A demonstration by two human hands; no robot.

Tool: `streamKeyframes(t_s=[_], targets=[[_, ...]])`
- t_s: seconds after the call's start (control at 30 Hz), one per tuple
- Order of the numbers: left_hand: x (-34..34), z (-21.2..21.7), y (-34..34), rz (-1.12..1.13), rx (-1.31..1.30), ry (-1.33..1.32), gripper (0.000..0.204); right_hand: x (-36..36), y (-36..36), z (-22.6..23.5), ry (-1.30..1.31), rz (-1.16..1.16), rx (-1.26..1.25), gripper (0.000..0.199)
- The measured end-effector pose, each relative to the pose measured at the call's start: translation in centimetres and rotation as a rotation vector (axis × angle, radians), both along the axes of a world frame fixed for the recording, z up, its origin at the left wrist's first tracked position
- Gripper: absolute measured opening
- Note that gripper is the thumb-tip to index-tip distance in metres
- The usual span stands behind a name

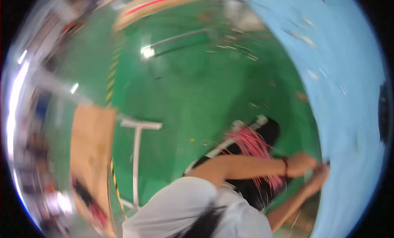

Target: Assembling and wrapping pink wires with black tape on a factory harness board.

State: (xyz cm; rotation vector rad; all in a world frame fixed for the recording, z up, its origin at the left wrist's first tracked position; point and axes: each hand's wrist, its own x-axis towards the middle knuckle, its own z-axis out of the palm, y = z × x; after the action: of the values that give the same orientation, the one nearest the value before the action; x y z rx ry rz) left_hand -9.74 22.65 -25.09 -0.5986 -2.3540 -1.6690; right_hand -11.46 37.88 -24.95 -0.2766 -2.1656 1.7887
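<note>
My left hand (302,165), with a dark band at the wrist, reaches across to the edge of the blue tabletop (349,127). There it meets my right hand (320,175), and the fingers of both are drawn together. A small dark bit shows at the fingertips; blur hides what it is and what else they hold. Below my left forearm, a bundle of thin pink wires (250,145) lies across my dark-clothed lap, its loose ends hanging down.
Pale scraps (305,39) are strewn on the tabletop, and more litter the green floor (180,90). To the left are a white metal frame (137,164) and a brown board (92,147) bearing dark and pink items. Yellow-black tape (111,78) runs along the floor.
</note>
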Motion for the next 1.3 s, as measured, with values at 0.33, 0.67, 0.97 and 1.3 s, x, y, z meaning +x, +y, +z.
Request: streamKeyframes(t_s=[0.33, 0.67, 0.97, 1.3], targets=[[1.0, -1.7, 0.2, -0.013, -0.113, 0.04, 0.01, 3.3, -4.3, 8.0, 0.235, 0.166, 1.186, 0.021], [2.2, 1.4, -0.6, -0.101, 0.02, -0.134, 0.021, 1.8, -1.5, 2.0, 0.037, 0.004, -0.379, 0.029], [2.0, 1.5, -1.3, -0.11, 0.02, -0.179, 0.022, 4.5, -3.3, -0.5, 0.193, 0.094, -0.648, 0.029], [3.6, -0.4, -1.6, -0.009, -0.06, 0.002, 0.018, 6.1, -4.1, 8.2, 0.221, 0.052, 0.742, 0.019]])
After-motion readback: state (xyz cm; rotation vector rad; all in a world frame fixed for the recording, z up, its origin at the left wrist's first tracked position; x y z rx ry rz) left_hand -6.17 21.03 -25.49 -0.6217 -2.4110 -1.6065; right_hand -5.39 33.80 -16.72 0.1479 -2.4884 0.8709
